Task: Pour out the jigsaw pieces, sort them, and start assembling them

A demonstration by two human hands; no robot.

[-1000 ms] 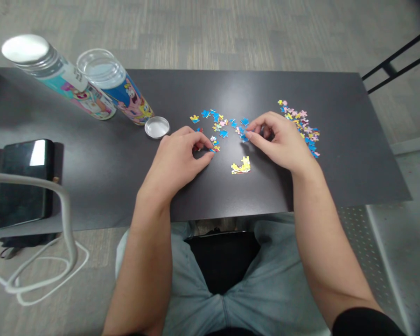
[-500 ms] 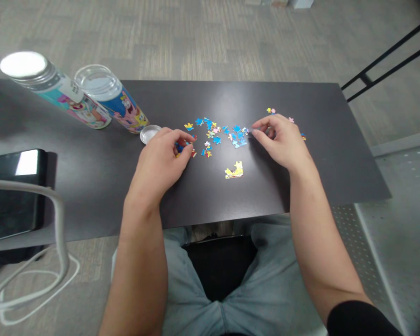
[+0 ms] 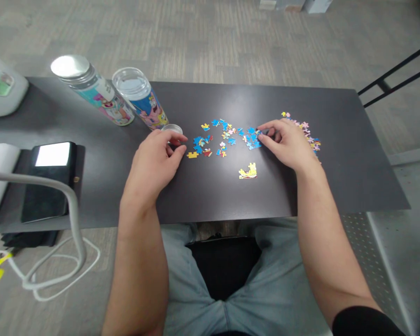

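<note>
1. On the dark table (image 3: 301,186), both bare hands are resting among scattered jigsaw pieces.
2. Left of centre, the left hand (image 3: 154,161) is lying palm down with its fingers curled inward; the thumb and forefinger are closing toward each other beside a small metal lid (image 3: 172,129), which is sitting just past the fingertips. Whether anything is pinched between them cannot be told.
3. Just right of that hand, a loose yellow piece (image 3: 192,155) and a red piece (image 3: 207,152) are lying flat on the table, apart from the fingers.
4. Further right, the right hand (image 3: 289,144) is lying with its fingers stretched toward the left, the fingertips touching a small joined patch of blue pieces (image 3: 254,141). The fingers are pressing down rather than wrapping round anything, so the hand is holding nothing.
5. Between the two hands, a scatter of blue, pink and yellow pieces (image 3: 224,133) is spreading across the middle of the table.
6. Nearer the table's near edge, a joined yellow cluster (image 3: 248,171) is lying by itself, well apart from both hands.
7. Beyond the right hand, a second pile of mixed pieces (image 3: 310,135) is lying toward the right side.
8. At the far left, two cartoon-printed tubes (image 3: 140,100) are standing side by side, one capped with a metal lid, one with a clear top.
9. Near the left edge, a dark phone (image 3: 49,182) is lying flat, with a white cable (image 3: 70,205) arching in front of it.
</note>
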